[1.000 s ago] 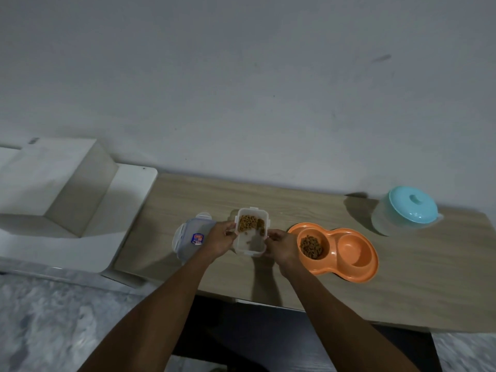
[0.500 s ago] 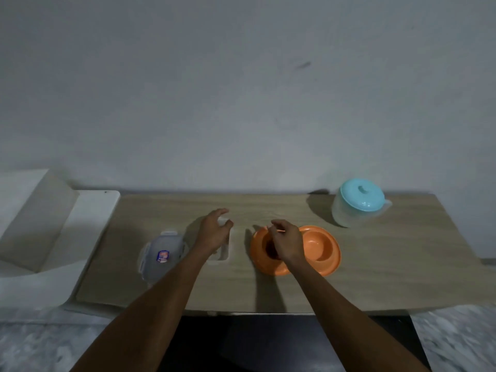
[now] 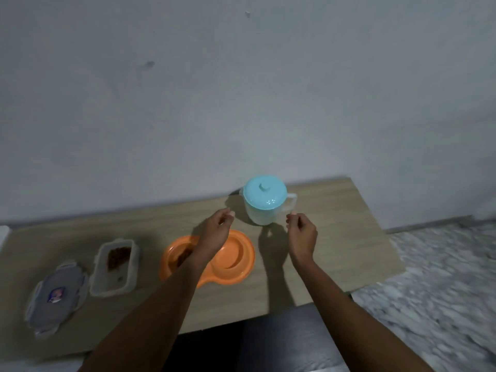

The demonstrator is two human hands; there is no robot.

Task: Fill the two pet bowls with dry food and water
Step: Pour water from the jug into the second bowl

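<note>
Both hands (image 3: 218, 229) (image 3: 302, 232) flank the jug (image 3: 264, 205), fingers loosely curled, empty. Water step: grip its handle and pour into the bowl (image 3: 236, 253) nearest the jug.

A wooden table (image 3: 335, 253) stands against a plain grey wall (image 3: 241, 89). The wall bears a few small dark marks. Speckled grey floor (image 3: 434, 277) lies to the right. A dark surface (image 3: 281, 342) shows under the table's near edge.
</note>
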